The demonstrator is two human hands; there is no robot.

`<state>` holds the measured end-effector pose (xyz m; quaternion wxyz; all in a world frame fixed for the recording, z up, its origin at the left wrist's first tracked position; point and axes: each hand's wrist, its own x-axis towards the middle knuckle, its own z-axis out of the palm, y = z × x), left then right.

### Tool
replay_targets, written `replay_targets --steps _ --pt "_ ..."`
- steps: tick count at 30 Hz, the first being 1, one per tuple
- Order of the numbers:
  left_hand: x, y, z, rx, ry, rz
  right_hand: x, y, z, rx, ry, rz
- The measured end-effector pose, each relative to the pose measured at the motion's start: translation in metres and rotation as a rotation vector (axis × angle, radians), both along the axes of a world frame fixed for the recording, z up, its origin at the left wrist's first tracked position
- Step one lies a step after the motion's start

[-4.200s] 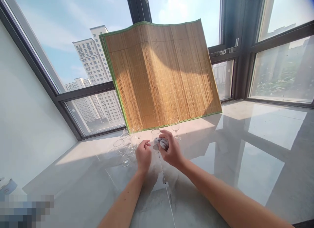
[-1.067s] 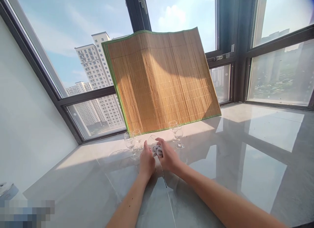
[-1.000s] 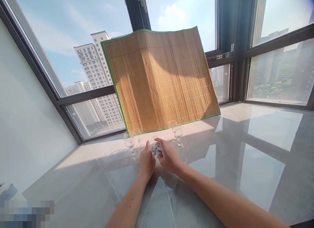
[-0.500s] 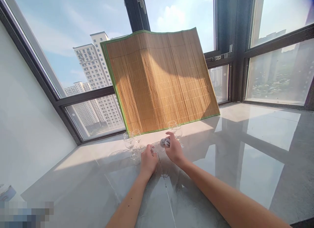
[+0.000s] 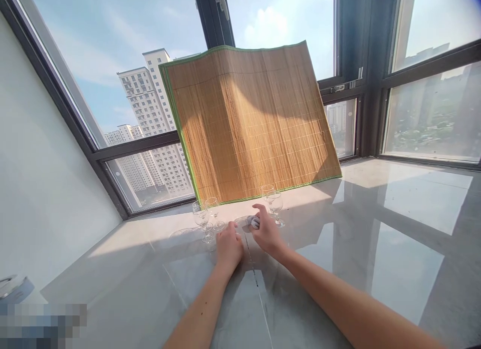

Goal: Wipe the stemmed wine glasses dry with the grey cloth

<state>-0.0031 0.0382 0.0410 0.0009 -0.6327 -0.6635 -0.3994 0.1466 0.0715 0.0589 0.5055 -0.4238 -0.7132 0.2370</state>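
Head view: which step is it?
"Wiping, I think. Fingers of the left hand [image 5: 229,244] seem curled on the clear glass [image 5: 243,222], between both hands. The right hand [image 5: 266,232] holds the cloth [image 5: 254,222] at its right end."
"What next?"
"Probably hold it still, rub gently, miss the far-right glasses [image 5: 275,202]."

Right fingers [image 5: 260,207] around a balled cloth [image 5: 255,222], left hand [image 5: 229,245] nearby, stemmed glasses [image 5: 275,202], slatted mat [image 5: 255,123] behind
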Motion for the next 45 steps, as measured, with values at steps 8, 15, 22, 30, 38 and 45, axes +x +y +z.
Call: replay_targets --steps 8,15,22,30,38,45 --pt "0.0 -0.001 -0.003 -0.034 0.079 0.037 0.0 0.009 -0.009 -0.131 -0.144 0.022" --pt "0.0 -0.003 0.001 -0.18 0.17 0.103 -0.003 0.01 -0.012 -0.139 -0.119 0.084" --pt "0.002 -0.005 0.005 -0.238 0.257 0.125 -0.005 0.009 -0.013 -0.157 -0.097 0.052" --pt "0.003 -0.006 0.007 -0.249 0.242 0.132 -0.006 0.007 -0.011 -0.159 -0.093 0.051" --pt "0.003 -0.005 0.005 -0.242 0.255 0.139 -0.006 0.009 -0.012 -0.16 -0.109 0.036" --pt "0.002 -0.005 0.006 -0.247 0.214 0.134 -0.007 0.011 -0.017 -0.159 -0.089 0.055"
